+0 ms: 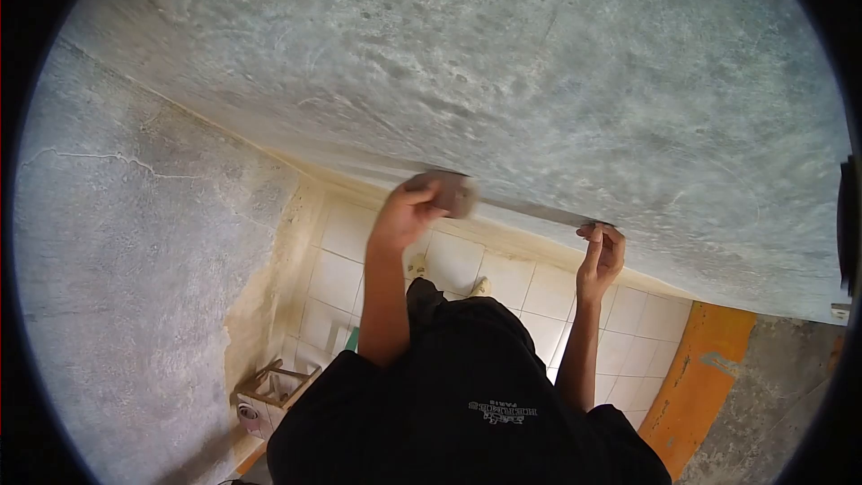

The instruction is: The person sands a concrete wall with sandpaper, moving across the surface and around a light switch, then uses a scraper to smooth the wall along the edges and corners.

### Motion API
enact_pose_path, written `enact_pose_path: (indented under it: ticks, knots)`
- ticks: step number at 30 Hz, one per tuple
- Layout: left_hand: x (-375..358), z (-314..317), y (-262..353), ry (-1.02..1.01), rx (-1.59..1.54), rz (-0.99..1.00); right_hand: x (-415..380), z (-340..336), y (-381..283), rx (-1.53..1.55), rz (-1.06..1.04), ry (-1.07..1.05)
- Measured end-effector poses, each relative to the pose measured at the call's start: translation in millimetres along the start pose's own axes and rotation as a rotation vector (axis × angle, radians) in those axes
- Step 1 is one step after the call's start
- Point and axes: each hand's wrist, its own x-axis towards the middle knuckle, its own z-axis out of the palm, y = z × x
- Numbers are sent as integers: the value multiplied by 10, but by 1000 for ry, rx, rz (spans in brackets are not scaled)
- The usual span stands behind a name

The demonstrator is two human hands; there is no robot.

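Observation:
My left hand grips a brown, blocky piece close to the grey wall. That piece has a paler right edge and is smeared by motion, so I cannot tell its kind. A thin dark strip runs along the wall from beside it towards my right hand. The thumb and fingers of my right hand are closed together at the strip's right end, right up against the wall surface. Both forearms reach forward from my black shirt.
A second grey wall with cracks meets the first at a left corner. White floor tiles lie below. A small wooden frame-like item stands at lower left. An orange band borders rough grey concrete at right.

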Motion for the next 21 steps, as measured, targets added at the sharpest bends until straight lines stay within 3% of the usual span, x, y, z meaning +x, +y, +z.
enact_pose_path:
  ticks: [3,6,10,13,16,21]
  knots:
    - [-13,-205,88,50,-6,59,-24,3,23,-21,17,16]
    - [24,224,-102,-4,55,-15,-22,33,-1,-26,11,21]
    - [32,345,-201,-37,2,-48,-42,20,71,-34,-24,-14]
    - [-10,-152,-29,74,-68,98,-26,-11,58,-66,-25,-29]
    - [7,-334,51,85,-66,119,-23,13,10,-79,-12,-20]
    - [52,539,-276,-55,25,-6,-32,30,54,-68,-22,6]
